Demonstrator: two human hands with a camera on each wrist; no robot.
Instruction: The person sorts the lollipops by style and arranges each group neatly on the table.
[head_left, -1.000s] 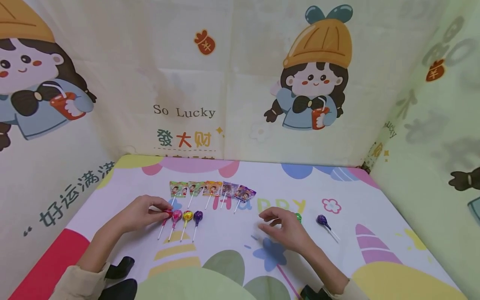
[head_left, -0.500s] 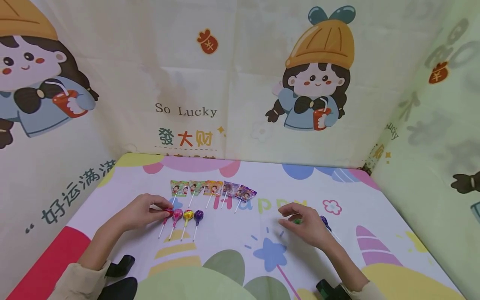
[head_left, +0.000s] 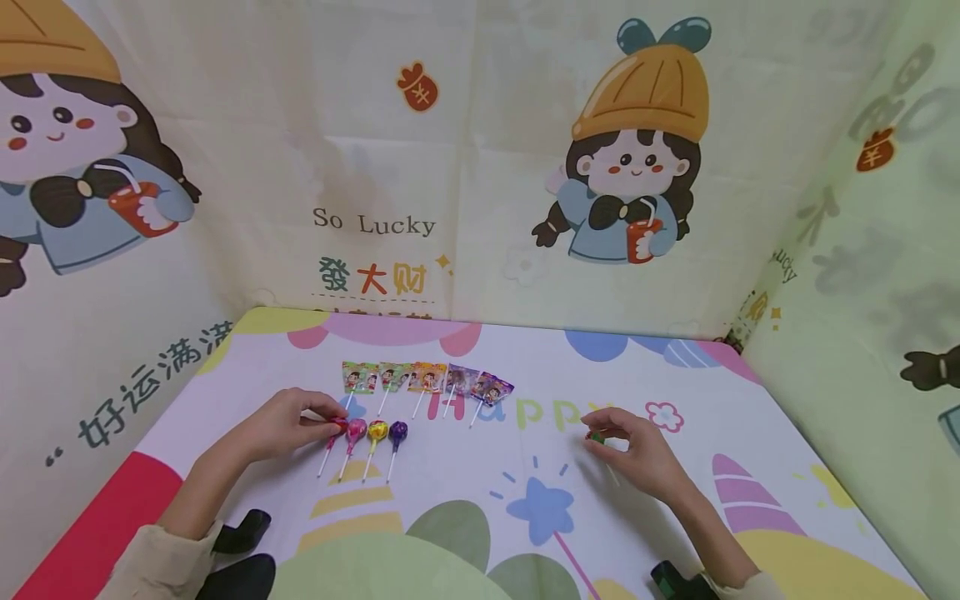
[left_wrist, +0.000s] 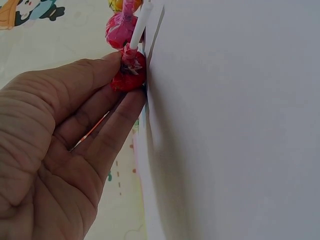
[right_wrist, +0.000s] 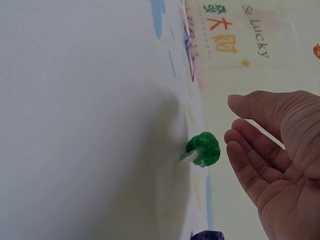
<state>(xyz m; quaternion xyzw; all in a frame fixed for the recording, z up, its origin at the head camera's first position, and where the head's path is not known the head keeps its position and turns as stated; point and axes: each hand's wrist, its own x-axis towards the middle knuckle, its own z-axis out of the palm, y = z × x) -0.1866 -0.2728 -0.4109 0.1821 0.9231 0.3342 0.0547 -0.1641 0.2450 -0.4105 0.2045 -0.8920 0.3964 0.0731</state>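
At the left end of the nearer row, my left hand (head_left: pixel 288 427) pinches the red lollipop (left_wrist: pixel 129 77) by its wrapped head between thumb and fingers. Beside it lie a pink lollipop (head_left: pixel 356 431), a yellow lollipop (head_left: pixel 377 432) and a purple lollipop (head_left: pixel 398 432), sticks toward me. My right hand (head_left: pixel 637 452) hovers over a green lollipop (right_wrist: pixel 205 149), thumb and fingers parted. The right wrist view shows a small gap between the fingertips and the green head. A second purple lollipop (right_wrist: pixel 207 235) peeks in at that view's lower edge; in the head view the hand hides it.
Behind the nearer row, several flat-wrapped lollipops (head_left: pixel 427 377) form another row with green, orange and purple wrappers. The printed table cover (head_left: pixel 465 475) meets a cartoon-patterned cloth wall (head_left: pixel 480 167) at the back and sides. Black straps (head_left: pixel 243 533) hang by the wrists.
My right hand has moved right, from left of the green lollipop to over it, covering the purple one beyond. The left hand keeps its pinch on the red lollipop.
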